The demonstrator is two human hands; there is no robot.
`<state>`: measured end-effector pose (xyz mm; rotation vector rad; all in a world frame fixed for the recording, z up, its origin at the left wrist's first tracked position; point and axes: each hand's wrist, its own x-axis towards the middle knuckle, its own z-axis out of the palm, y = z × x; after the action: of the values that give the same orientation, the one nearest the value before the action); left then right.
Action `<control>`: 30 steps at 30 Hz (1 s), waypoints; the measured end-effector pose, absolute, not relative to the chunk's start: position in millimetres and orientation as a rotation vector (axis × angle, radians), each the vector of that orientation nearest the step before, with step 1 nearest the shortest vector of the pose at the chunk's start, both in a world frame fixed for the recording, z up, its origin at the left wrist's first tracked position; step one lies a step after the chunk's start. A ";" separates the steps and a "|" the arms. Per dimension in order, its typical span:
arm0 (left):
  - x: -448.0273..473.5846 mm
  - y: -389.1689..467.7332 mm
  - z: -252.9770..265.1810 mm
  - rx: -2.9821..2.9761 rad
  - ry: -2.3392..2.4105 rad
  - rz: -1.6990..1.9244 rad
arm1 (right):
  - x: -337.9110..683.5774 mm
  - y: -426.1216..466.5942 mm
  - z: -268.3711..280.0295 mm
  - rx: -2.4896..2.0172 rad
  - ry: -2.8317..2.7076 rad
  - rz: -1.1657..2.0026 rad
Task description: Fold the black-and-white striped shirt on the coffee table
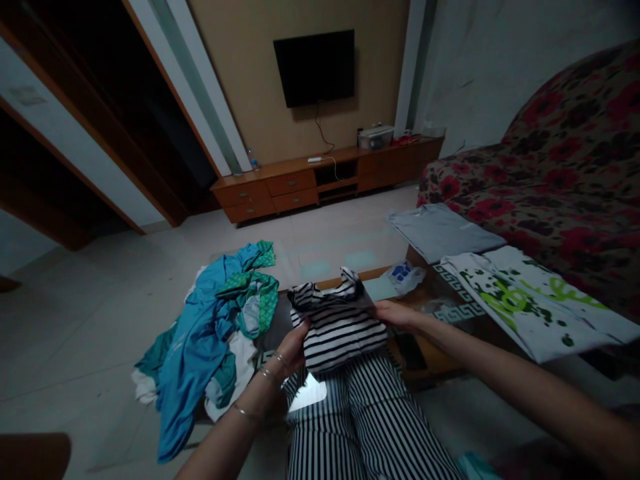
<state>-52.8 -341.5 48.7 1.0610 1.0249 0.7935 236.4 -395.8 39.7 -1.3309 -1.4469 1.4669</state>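
A black-and-white striped garment (340, 327) lies bunched on the glass coffee table (320, 270), its lower part hanging down over the near edge. My left hand (293, 347) grips its left side, with bracelets on the wrist. My right hand (397, 313) holds its right edge. To the left lies a heap of blue and green clothes (210, 333) over something white.
A folded white shirt with green print (530, 300) and a folded grey shirt (443, 230) lie on the table's right side, next to a floral sofa (565, 173). A small plastic packet (405, 275) sits mid-table. A wooden TV cabinet (325, 180) and wall TV stand beyond.
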 end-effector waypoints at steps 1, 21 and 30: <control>-51.9 -342.3 43.8 1.008 0.996 0.715 | 236.1 -392.5 32.4 -1.369 -1.348 1.483; -67.0 -431.6 34.2 1.140 1.223 0.894 | 206.0 -435.4 13.4 -1.555 -1.265 1.147; -68.8 -426.0 36.6 0.779 1.159 0.820 | 213.3 -445.0 21.8 -1.489 -1.200 1.508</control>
<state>-68.8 -426.0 36.6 0.7795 1.1593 0.8199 213.3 -445.0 21.8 -1.4889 -1.2001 1.5079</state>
